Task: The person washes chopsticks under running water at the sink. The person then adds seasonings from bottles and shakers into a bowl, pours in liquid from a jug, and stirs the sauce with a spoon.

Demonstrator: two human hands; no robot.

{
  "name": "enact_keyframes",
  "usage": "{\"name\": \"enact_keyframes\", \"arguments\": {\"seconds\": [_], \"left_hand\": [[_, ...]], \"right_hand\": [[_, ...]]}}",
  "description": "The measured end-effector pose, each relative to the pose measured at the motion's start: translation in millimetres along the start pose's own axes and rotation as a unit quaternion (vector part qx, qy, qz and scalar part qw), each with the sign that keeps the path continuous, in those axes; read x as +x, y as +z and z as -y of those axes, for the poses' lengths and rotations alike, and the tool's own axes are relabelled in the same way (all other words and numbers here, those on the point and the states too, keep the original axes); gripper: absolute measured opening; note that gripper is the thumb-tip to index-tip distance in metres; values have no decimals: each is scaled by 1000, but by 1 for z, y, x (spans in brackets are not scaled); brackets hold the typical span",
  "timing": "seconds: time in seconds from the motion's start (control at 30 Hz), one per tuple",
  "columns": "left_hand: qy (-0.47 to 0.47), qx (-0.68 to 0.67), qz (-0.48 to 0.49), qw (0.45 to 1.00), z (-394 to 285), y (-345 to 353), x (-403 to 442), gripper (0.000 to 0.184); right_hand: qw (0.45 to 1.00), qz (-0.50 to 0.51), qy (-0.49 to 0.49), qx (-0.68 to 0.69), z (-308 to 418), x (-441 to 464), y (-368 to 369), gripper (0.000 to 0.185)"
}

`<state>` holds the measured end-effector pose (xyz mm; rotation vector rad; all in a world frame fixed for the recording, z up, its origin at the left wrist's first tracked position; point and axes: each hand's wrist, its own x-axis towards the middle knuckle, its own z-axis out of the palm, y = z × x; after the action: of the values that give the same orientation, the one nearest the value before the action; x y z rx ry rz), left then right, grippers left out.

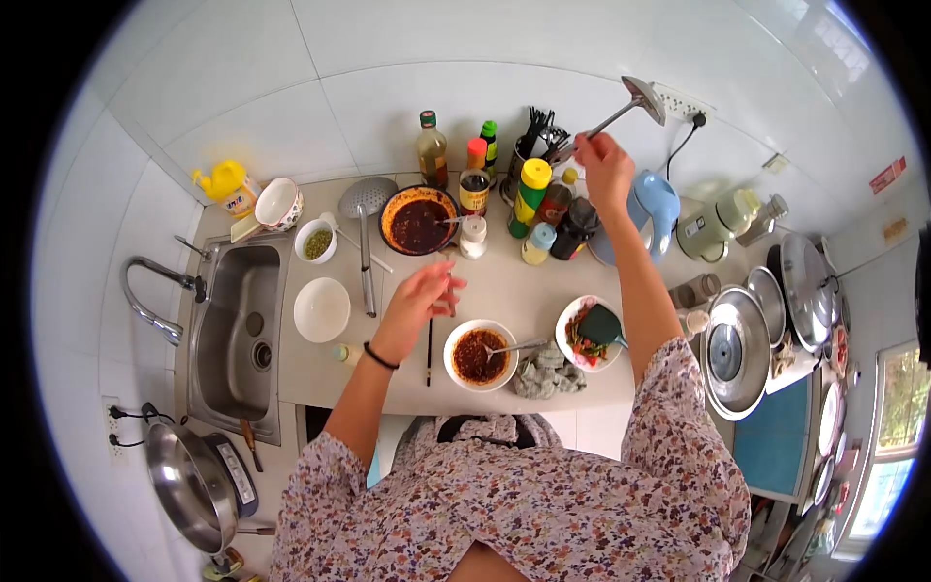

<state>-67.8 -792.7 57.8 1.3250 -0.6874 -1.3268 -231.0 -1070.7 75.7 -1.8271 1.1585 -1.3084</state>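
My right hand [606,173] is raised near the back wall, its fingers closed round the handle of a metal ladle [643,97]. The ladle's bowl points up and to the right. Just left of that hand stands a utensil holder [529,155] with black-handled pieces. My left hand [419,303] hovers over the counter with loosely bent fingers apart, holding nothing. Beyond it sits a dark-rimmed bowl of red-brown sauce [419,221]. Nearer me, a white bowl of chili sauce [479,355] holds a spoon. A bowl of chopped peppers [590,335] with a dark green spatula [600,324] is at right.
Several seasoning bottles [529,199] line the back of the counter. A skimmer [368,199], a white bowl [322,309] and a sink [238,320] are at left. A crumpled cloth [549,374] lies by the front edge; metal basins [734,354] stand at right.
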Motion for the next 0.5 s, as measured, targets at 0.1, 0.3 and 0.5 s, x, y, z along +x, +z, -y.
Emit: {"name": "enact_keyframes", "arguments": {"seconds": [0.1, 0.3, 0.5], "left_hand": [[-39, -27, -50, 998, 36, -19, -17, 36], [-81, -52, -152, 984, 64, -32, -64, 33], [-89, -46, -201, 974, 75, -42, -88, 31]], "right_hand": [[999, -17, -35, -26, -38, 47, 35, 16], [990, 68, 53, -109, -111, 65, 101, 21], [978, 122, 72, -152, -117, 58, 87, 22]]}}
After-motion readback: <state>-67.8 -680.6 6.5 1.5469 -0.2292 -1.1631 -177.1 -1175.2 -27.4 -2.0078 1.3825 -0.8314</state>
